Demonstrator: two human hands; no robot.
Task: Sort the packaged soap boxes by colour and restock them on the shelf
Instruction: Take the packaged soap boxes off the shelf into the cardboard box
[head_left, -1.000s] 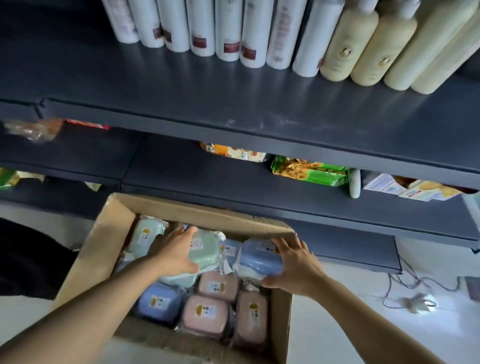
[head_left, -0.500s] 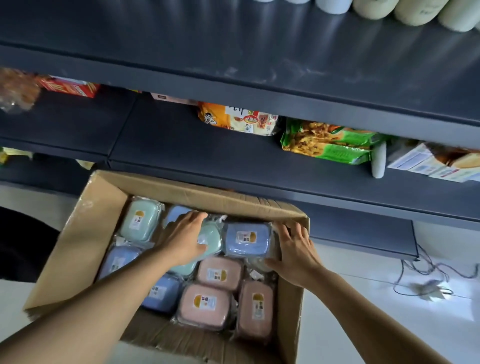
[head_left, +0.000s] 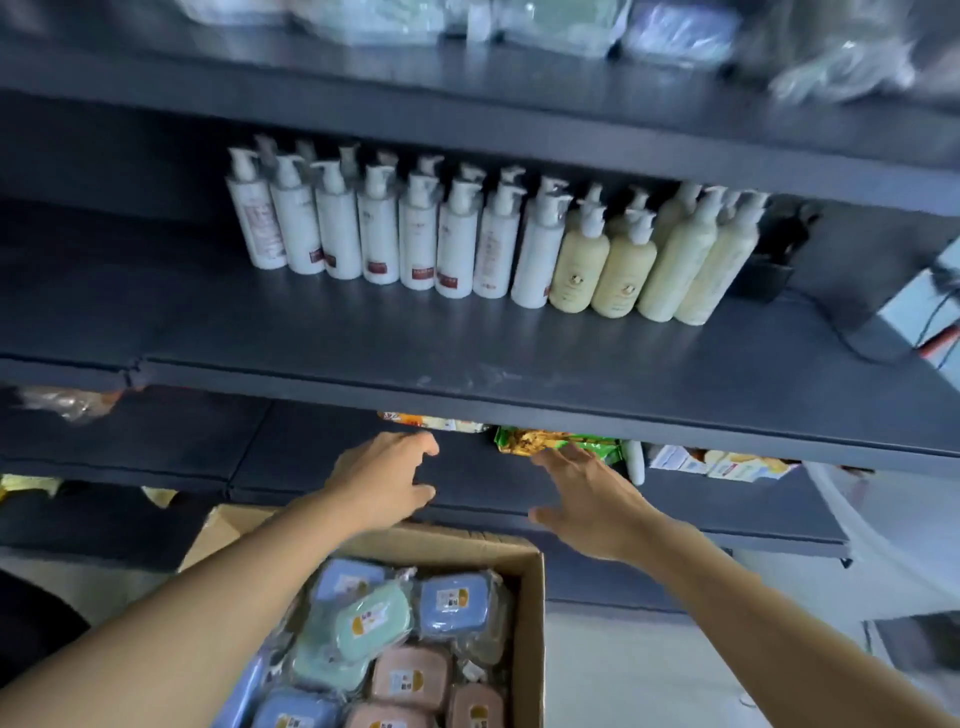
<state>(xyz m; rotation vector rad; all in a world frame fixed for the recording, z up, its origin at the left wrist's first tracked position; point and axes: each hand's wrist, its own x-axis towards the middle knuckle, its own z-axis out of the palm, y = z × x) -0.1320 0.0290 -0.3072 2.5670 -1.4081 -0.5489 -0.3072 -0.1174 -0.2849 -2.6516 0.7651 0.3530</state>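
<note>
Forearms reached up from the bottom edge of the frame, both hands empty above the box. Left hand, centre frame, was relaxed with fingers loosely curved, thumb apart, holding nothing, raised in front of the dark lower shelf. Cardboard box sat at bottom centre, open, packed with wrapped soap boxes: blue soap box near the far right corner, green soap box lying on top just left of it, pink soap box nearer the bottom edge, more blue ones at lower left. Right hand, right of centre, was spread flat, fingers straight and slightly apart, palm down, holding nothing, its fingertips overlapping the green snack packet on the lower shelf; touching or not, cannot tell. Middle shelf carried a row of white pump bottles then cream pump bottles to the right. Top shelf at upper frame held blurred wrapped packs, colours unclear.
</note>
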